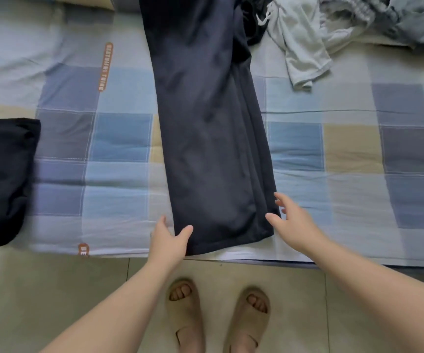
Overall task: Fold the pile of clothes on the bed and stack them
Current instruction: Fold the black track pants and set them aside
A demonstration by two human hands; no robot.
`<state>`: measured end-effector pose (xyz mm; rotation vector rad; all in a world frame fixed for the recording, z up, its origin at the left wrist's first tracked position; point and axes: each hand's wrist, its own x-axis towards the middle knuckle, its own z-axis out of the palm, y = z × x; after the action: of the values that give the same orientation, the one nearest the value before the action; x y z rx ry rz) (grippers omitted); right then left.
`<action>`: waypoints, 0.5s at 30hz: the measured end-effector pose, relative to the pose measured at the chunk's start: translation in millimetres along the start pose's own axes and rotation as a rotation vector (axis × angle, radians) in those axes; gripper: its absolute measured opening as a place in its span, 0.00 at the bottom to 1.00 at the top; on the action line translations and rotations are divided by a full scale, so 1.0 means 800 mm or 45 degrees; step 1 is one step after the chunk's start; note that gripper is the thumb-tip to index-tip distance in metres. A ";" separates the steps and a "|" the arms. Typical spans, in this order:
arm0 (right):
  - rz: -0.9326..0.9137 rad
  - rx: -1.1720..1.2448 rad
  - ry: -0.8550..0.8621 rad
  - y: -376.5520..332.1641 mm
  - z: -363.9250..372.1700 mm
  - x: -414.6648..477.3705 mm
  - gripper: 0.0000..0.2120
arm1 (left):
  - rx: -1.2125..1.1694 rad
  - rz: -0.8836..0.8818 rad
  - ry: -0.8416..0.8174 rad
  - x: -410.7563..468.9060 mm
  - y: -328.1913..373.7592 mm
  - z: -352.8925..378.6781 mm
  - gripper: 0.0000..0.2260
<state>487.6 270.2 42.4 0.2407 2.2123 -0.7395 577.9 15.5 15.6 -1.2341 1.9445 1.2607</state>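
Dark navy trousers (205, 118) lie lengthwise on the bed, legs folded one over the other, hems near the bed's front edge. My left hand (168, 240) is at the hem's left corner, thumb on top of the cloth and fingers beside it. My right hand (292, 222) hovers with spread, straight fingers at the hem's right corner, holding nothing. A folded dark garment (2, 174) lies at the left edge of the bed. The unfolded pile of light grey and white clothes (333, 26) sits at the far right.
The bed (346, 149) wears a blue, grey and beige checked sheet. Its front edge runs just below the hems. Pale floor tiles (53, 301) lie below, with my feet in beige sandals (218, 317).
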 end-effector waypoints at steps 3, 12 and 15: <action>0.013 -0.006 -0.029 0.009 0.027 0.023 0.24 | -0.129 0.022 0.028 0.023 -0.010 0.011 0.21; 0.081 0.084 0.060 0.008 0.047 0.042 0.17 | -0.237 0.027 0.003 0.015 -0.024 0.023 0.07; 0.022 0.199 0.117 0.013 0.034 0.034 0.13 | -0.389 0.003 -0.048 0.003 -0.018 0.024 0.05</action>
<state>490.0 261.3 4.0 0.3781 2.2378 -0.9096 588.1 29.6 -0.9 -1.3401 1.7731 1.6153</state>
